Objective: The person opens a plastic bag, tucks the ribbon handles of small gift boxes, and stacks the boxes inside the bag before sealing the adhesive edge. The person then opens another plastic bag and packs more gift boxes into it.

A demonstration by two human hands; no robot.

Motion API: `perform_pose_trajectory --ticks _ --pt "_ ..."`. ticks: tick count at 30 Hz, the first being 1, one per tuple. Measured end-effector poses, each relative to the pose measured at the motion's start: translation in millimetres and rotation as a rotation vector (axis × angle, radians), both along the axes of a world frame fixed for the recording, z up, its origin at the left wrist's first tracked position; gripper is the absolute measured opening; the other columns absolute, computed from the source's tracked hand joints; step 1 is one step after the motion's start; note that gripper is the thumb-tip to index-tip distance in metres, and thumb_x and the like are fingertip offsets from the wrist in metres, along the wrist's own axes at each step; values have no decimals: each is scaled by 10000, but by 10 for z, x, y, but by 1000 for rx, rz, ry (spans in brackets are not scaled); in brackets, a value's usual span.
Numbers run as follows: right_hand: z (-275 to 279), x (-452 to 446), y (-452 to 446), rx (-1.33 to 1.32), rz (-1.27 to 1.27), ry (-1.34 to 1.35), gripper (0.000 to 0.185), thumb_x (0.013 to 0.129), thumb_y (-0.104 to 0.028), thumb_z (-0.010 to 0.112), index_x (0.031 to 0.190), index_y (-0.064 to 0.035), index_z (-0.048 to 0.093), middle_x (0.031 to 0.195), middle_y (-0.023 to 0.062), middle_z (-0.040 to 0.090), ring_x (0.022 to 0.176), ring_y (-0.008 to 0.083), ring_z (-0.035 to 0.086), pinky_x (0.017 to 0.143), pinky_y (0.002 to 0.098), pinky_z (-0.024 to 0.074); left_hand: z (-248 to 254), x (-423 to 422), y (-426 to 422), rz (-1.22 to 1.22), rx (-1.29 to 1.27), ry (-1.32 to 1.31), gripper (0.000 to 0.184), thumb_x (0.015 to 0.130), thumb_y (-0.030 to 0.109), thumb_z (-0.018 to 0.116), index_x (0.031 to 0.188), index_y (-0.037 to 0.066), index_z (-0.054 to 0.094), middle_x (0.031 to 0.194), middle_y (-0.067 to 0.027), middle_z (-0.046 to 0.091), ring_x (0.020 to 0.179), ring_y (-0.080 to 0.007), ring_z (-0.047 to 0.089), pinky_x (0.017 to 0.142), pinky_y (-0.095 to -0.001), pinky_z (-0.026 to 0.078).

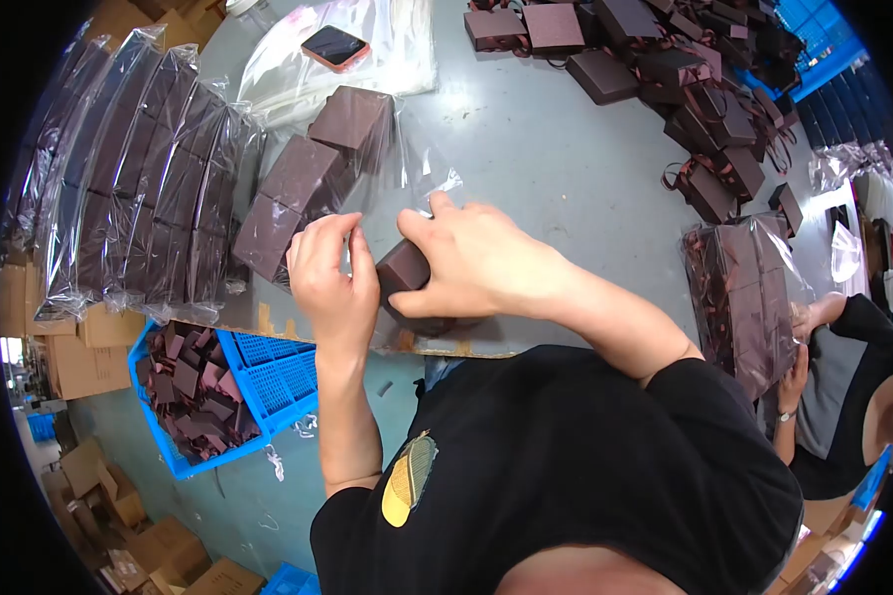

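A dark brown box (404, 268) stands near the table's front edge, with my right hand (456, 260) gripping it, thumb and fingers on either side. My left hand (332, 273) is just to its left, fingers bent and thumb near the fingertips; whether it pinches any film is too small to tell. Beyond my left hand lies a clear plastic bag (379, 164) with several brown boxes (301, 174) in and around it. More dark boxes sit partly hidden beneath my right hand.
Wrapped box packs (134, 183) line the left side. A phone (335, 46) rests on plastic bags (402, 50) at the back. Loose boxes (605, 76) with ribbons are heaped at the back right. A blue crate (273, 372) stands below. A co-worker's hands (792, 382) touch a wrapped pack (739, 297) at right.
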State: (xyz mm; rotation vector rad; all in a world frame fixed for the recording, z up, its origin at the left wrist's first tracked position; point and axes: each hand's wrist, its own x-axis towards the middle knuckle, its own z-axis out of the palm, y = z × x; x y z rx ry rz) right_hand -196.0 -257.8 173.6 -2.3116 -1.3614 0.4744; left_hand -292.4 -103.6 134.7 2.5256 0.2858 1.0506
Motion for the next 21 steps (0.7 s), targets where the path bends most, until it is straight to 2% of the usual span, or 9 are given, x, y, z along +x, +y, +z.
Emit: perform_pose_trajectory --ticks 3,6,10,12,14,16,17,20,21 --pt "-101 -88 34 129 -19 -9 664 718 -440 764 1174 -5 554 1144 303 546 933 476 624 827 510 528 88 -48 35 -31 -77 15 109 858 -21 655 958 -4 697 940 -108 686 832 -216 652 762 -326 513" --pt "-344 -95 176 235 -121 -73 716 700 -406 793 1249 -25 536 1257 292 492 977 462 595 846 508 519 155 -63 31 -56 -110 82 136 844 -21 662 975 0 694 968 -116 682 884 -247 647 798 -346 509" --pt "-748 6 384 429 -233 -309 782 646 -405 849 1255 -26 539 1317 319 451 973 410 580 830 479 530 43 -65 -180 -33 145 -46 235 802 -9 659 1036 9 651 1046 -157 643 944 -339 600 804 -403 478" --pt "-885 52 414 443 -267 -311 818 647 -396 854 1316 -59 526 1381 293 409 1052 411 532 909 485 484 -131 -215 -404 -115 39 -23 241 793 -4 653 1034 -2 641 1014 -162 641 948 -344 600 836 -433 468" --pt "-1032 116 410 498 -297 -333 819 650 -387 851 1334 -77 523 1395 268 402 1077 423 514 936 503 463 -393 -338 -579 -113 -91 208 301 784 12 661 1075 -45 612 1096 -208 619 1029 -394 587 913 -457 458" --pt "-1168 177 421 550 -337 -335 821 643 -371 863 1335 -90 521 1406 266 389 1115 418 494 948 503 453 -732 -309 -697 -68 -46 276 425 784 28 672 1182 -60 555 1229 -258 549 1146 -449 525 983 -487 427" --pt "-1210 207 427 579 -346 -340 824 640 -369 867 1334 -91 520 1407 266 388 1124 419 490 951 501 452 -845 -300 -726 -83 -128 371 584 815 98 675 1332 -69 463 1400 -293 429 1306 -477 407 1089 -525 347" --pt "-1279 296 450 617 -405 -331 841 627 -334 881 1340 -92 508 1420 267 369 1185 441 460 993 500 436 -1020 -284 -726 -43 36 478 685 853 200 676 1425 -58 399 1496 -292 349 1407 -467 304 1158 -558 241" --pt "-1296 342 457 635 -432 -334 843 628 -327 882 1344 -92 504 1424 268 363 1199 447 452 1006 501 430 -1033 -316 -705 -45 -1 552 717 897 300 642 1448 -74 377 1550 -289 285 1462 -450 223 1180 -605 136"
